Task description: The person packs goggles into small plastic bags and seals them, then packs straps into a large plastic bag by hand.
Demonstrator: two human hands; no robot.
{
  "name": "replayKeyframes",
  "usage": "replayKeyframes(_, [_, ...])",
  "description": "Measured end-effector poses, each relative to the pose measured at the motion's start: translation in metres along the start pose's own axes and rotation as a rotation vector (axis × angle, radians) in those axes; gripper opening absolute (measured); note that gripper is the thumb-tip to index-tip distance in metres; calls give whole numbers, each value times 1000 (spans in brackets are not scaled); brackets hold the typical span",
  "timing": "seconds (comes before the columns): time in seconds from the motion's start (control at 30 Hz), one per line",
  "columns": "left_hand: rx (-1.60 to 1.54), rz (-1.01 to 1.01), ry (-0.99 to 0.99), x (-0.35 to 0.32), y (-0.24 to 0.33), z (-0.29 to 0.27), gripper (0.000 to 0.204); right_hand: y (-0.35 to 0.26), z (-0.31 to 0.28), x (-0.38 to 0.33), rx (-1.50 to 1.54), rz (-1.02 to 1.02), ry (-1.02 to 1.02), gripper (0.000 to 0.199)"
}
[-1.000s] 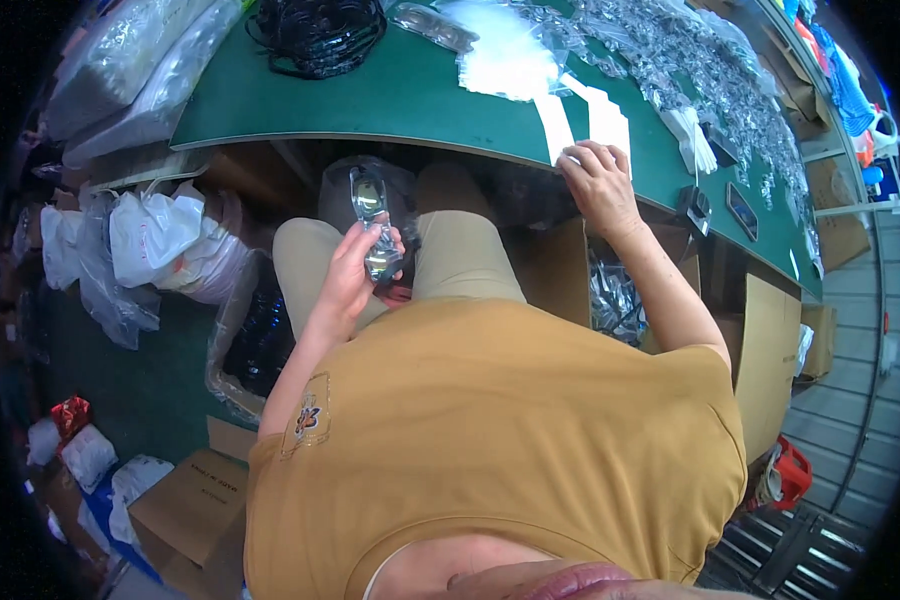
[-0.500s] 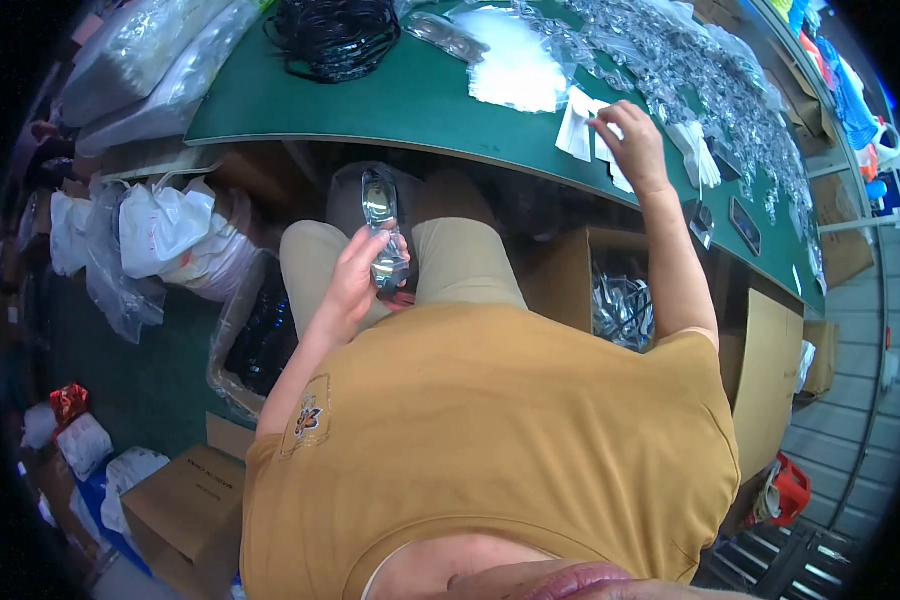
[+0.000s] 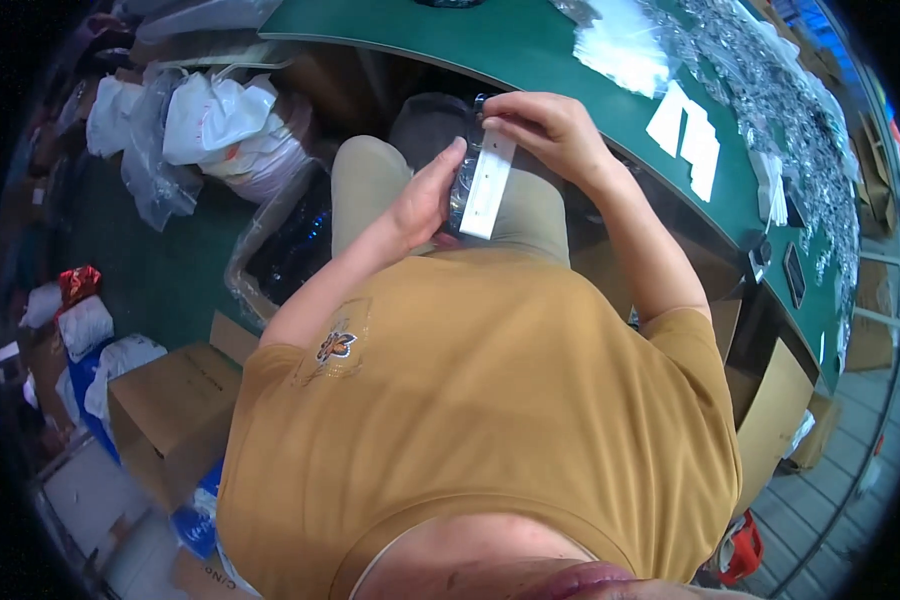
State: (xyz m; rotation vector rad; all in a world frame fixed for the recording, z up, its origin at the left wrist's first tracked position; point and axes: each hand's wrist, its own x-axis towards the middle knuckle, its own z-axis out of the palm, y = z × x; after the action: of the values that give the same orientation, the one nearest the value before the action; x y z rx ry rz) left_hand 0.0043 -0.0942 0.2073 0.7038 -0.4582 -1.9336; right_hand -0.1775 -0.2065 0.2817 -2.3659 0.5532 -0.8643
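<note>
Centrally, white strip (image 3: 487, 190), top pinched by right hand (image 3: 545, 125), left hand (image 3: 428, 203) gripping dark item (image 3: 459, 190) alongside

Phone (image 3: 794, 275) on the green bench (image 3: 450, 45) at right, white bags (image 3: 215, 120) at left, red wrapper (image 3: 78, 285) just beside a white packet (image 3: 87, 325), brown carton (image 3: 175, 405) at lower left, red object (image 3: 747, 548) at lower right.

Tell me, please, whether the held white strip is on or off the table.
Off: the right hand holds the white strip above the lap, beyond the table's edge.
</note>
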Motion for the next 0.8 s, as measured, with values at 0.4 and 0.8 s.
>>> replayKeyframes(0.4, [230, 121, -20, -21, 11, -7, 39, 14, 43, 4, 291, 326, 418, 32])
replayKeyframes(0.8, [179, 284, -13, -49, 73, -7, 47, -1, 85, -19, 1785, 852, 35, 28])
